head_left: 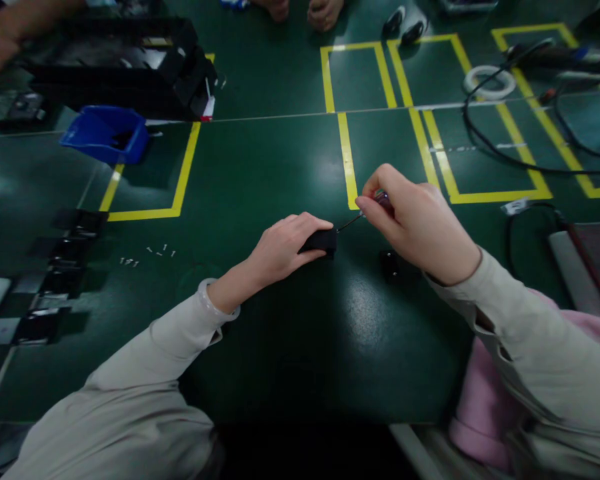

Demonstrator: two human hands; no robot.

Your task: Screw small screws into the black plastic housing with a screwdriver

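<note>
My left hand (285,248) is closed round a small black box-shaped part (324,243), holding it on the green table with thumb and fingers along its sides. In my right hand (410,217) is a screwdriver (351,221), its handle mostly hidden by the fingers. The thin shaft slants down to the left, and its tip meets the right end of the black part. Another small black piece (390,265) lies below my right hand. To the left of my left hand, several tiny screws (160,251) lie scattered on the table.
A blue bin (107,133) and a long black tray (115,73) stand at the back left. Several black parts (63,273) line the left side. Cables (510,160) and a white tape ring (489,83) lie right. Another person's hands (325,12) rest at the far edge.
</note>
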